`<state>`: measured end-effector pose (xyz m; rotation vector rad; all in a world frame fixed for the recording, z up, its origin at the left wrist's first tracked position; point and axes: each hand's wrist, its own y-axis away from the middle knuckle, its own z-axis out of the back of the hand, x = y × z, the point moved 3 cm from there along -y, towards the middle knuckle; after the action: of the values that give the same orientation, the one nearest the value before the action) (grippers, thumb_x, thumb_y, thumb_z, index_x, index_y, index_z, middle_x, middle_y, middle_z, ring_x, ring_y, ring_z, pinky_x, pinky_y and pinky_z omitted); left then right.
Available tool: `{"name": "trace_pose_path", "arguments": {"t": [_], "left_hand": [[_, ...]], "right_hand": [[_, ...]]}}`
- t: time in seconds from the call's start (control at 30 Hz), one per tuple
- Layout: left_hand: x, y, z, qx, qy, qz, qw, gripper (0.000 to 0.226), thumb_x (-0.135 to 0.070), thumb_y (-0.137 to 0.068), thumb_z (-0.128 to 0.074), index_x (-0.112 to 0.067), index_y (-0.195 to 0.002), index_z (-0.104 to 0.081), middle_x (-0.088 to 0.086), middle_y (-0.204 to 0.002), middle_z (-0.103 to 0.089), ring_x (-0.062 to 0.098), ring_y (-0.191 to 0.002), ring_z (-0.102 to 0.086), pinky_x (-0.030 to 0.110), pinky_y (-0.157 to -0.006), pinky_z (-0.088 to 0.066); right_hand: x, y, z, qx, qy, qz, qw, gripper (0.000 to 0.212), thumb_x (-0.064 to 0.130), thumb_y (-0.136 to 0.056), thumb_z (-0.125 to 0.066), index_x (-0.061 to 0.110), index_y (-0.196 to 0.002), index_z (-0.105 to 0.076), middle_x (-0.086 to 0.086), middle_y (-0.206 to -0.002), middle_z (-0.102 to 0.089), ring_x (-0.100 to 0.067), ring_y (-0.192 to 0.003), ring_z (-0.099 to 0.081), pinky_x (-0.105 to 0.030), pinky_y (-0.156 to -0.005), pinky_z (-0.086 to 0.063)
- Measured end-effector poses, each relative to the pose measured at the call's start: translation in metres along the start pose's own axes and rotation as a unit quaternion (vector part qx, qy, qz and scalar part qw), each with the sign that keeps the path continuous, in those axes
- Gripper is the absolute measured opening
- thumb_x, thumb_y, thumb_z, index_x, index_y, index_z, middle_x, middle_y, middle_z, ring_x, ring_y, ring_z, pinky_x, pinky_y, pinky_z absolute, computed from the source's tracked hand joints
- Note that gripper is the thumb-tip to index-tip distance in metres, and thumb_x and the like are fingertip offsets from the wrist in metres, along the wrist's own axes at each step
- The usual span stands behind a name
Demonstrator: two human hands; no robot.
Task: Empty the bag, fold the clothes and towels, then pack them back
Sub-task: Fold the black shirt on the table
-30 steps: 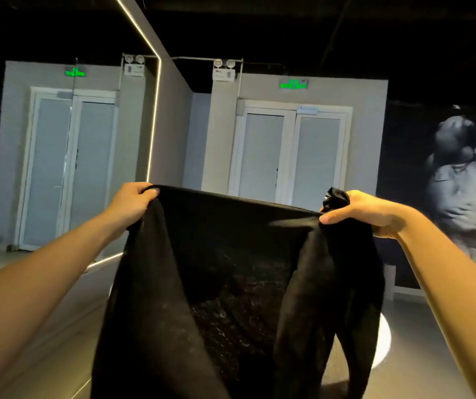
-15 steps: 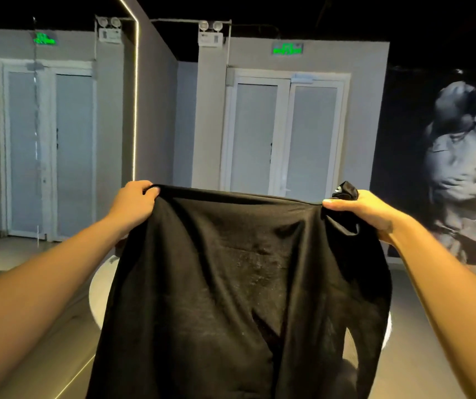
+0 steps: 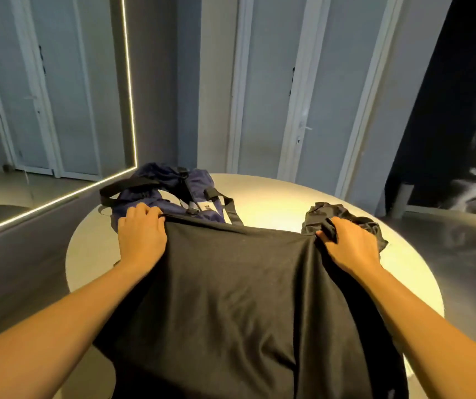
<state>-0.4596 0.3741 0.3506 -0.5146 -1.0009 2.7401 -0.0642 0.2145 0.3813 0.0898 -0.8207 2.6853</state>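
across the round table (image 3: 274,194) we hold the black garment (image 3: 231,298) stretched flat, top edge toward twelve o'clock. our left hand (image 3: 141,237) grips its corner at ten o'clock, our right hand (image 3: 349,246) pinches the corner at two. the blue bag (image 3: 167,194) lies at eleven. we judge folding is just beginning; next, fold one side inward.

The black garment (image 3: 225,298) runs off the bottom edge and hides the near side of the desk (image 3: 274,197); the bag (image 3: 156,180) sits partly behind it and my left hand (image 3: 141,237); the bag's label (image 3: 205,207) is unreadable.
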Motion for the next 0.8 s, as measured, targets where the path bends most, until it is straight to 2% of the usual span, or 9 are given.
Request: {"name": "trace_pose_path", "arguments": {"t": [0.07, 0.13, 0.2, 0.3, 0.4, 0.5, 0.7, 0.8], "left_hand": [[0.000, 0.002, -0.019, -0.026, 0.003, -0.029, 0.999, 0.015, -0.015, -0.096, -0.063, -0.003, -0.100, -0.071, 0.017, -0.111, -0.062, 0.040, -0.103, -0.054, 0.053, -0.083, -0.042], [0.001, 0.001, -0.036, -0.040, 0.001, -0.072, 0.997, 0.014, -0.016, -0.095, -0.065, -0.004, -0.102, -0.069, 0.017, -0.126, -0.059, 0.038, -0.117, -0.052, 0.054, -0.101, -0.039], [0.003, -0.002, -0.052, -0.048, 0.003, -0.118, 0.992, 0.013, -0.016, -0.095, -0.063, -0.005, -0.102, -0.065, 0.018, -0.137, -0.055, 0.036, -0.131, -0.047, 0.054, -0.117, -0.029], [0.006, -0.009, -0.073, -0.031, 0.012, -0.146, 0.989, 0.012, -0.016, -0.097, -0.060, -0.005, -0.101, -0.063, 0.019, -0.142, -0.053, 0.034, -0.138, -0.044, 0.051, -0.125, -0.020], [0.010, -0.022, -0.093, -0.010, 0.031, -0.160, 0.987, 0.017, -0.016, -0.099, -0.057, -0.001, -0.107, -0.061, 0.021, -0.138, -0.057, 0.036, -0.135, -0.049, 0.050, -0.124, -0.025], [0.014, -0.036, -0.113, 0.010, 0.042, -0.158, 0.986, 0.031, -0.019, -0.101, -0.051, 0.003, -0.122, -0.057, 0.021, -0.123, -0.062, 0.039, -0.118, -0.058, 0.047, -0.121, -0.031], [0.014, -0.066, -0.142, -0.001, 0.038, -0.141, 0.989, 0.019, -0.016, -0.101, -0.055, 0.001, -0.110, -0.057, 0.021, -0.109, -0.063, 0.041, -0.103, -0.059, 0.050, -0.115, -0.036], [0.013, -0.083, -0.157, -0.004, 0.021, -0.139, 0.990, 0.014, -0.017, -0.101, -0.055, -0.003, -0.101, -0.055, 0.020, -0.098, -0.059, 0.042, -0.093, -0.057, 0.051, -0.107, -0.040]], "right_hand": [[-0.006, -0.002, -0.028, -0.012, 0.019, 0.005, 1.000, 0.029, 0.048, -0.098, -0.056, 0.022, -0.087, -0.050, -0.001, -0.091, -0.065, -0.028, -0.080, -0.062, -0.039, -0.062, -0.049], [-0.014, -0.004, -0.054, -0.013, 0.046, 0.000, 0.999, 0.025, 0.043, -0.098, -0.059, 0.019, -0.093, -0.053, -0.003, -0.094, -0.063, -0.029, -0.081, -0.061, -0.039, -0.061, -0.050], [-0.022, -0.007, -0.077, -0.007, 0.067, -0.002, 0.998, 0.020, 0.033, -0.095, -0.065, 0.016, -0.094, -0.054, -0.006, -0.094, -0.062, -0.030, -0.079, -0.059, -0.037, -0.060, -0.046], [-0.033, -0.014, -0.109, -0.003, 0.094, 0.015, 0.995, 0.020, 0.019, -0.086, -0.076, 0.012, -0.089, -0.057, -0.010, -0.085, -0.061, -0.032, -0.072, -0.057, -0.035, -0.060, -0.036], [-0.037, -0.027, -0.133, -0.008, 0.119, 0.040, 0.992, 0.027, 0.014, -0.080, -0.079, 0.014, -0.083, -0.053, -0.009, -0.079, -0.058, -0.034, -0.068, -0.053, -0.035, -0.061, -0.030], [-0.039, -0.049, -0.150, -0.005, 0.124, 0.056, 0.991, 0.031, 0.017, -0.083, -0.079, 0.016, -0.080, -0.048, -0.008, -0.078, -0.055, -0.033, -0.069, -0.051, -0.037, -0.064, -0.028], [-0.045, -0.084, -0.173, -0.020, 0.126, 0.086, 0.988, 0.029, 0.020, -0.083, -0.080, 0.013, -0.084, -0.051, -0.010, -0.080, -0.056, -0.034, -0.071, -0.050, -0.040, -0.067, -0.035], [-0.052, -0.100, -0.181, -0.021, 0.138, 0.091, 0.986, 0.031, 0.026, -0.085, -0.078, 0.016, -0.083, -0.049, -0.007, -0.080, -0.055, -0.030, -0.069, -0.048, -0.039, -0.066, -0.032]]}}
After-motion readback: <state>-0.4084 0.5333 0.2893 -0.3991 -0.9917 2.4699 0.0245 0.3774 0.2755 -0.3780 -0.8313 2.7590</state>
